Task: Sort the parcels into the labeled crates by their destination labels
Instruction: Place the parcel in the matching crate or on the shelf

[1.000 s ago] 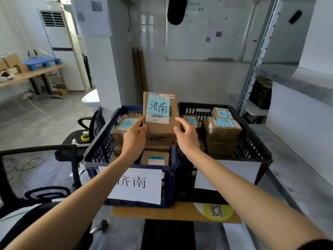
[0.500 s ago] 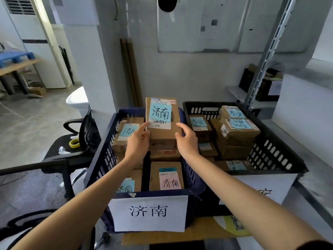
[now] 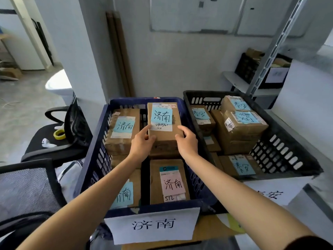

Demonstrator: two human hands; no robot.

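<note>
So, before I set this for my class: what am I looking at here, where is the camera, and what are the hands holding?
There is no machine here. The picture comes from a camera worn on a person's head, looking down at their own bare arms. The left hand and right hand grip the near end of a cardboard parcel with a blue note reading 济南. It is over the blue crate, whose paper sign reads the same and which holds similar parcels. Beside it on the right, a black crate holds parcels noted 泰安.
</note>
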